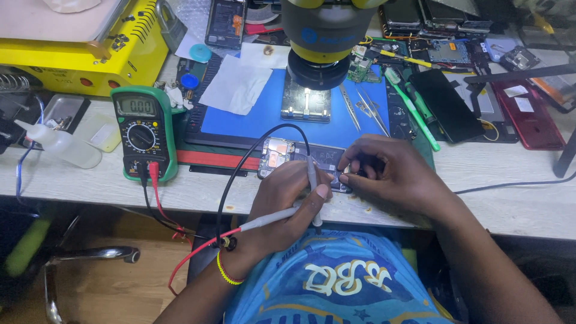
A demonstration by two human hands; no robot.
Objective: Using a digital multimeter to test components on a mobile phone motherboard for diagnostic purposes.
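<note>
From the head camera, the person's left hand (288, 201) has its grip closed around two grey multimeter probes (312, 180), one standing nearly upright between thumb and fingers, the other lying across the palm toward the wrist. A black lead (240, 168) arcs up from the hand over the desk (516, 204), and a red lead (192, 255) drops below the desk edge. Both run toward the green multimeter (143, 133) lying to the left, its dial facing up and its small screen lit.

The right hand (390, 171) rests just beside the left, its fingers curled down and its grip pressed on the right end of an opened phone (300, 159). The phone lies flat at the near edge of the desk, its back off and its copper-coloured and dark inner parts showing, partly hidden under both hands.

Behind the phone a blue work mat (240, 123) carries a metal board holder (306, 103) under the yellow-and-grey microscope head (324, 30). Tweezers (360, 108) lie on the mat's right side, a green-handled tool (411, 108) beside them. A yellow machine (84, 48) stands at far left.
</note>
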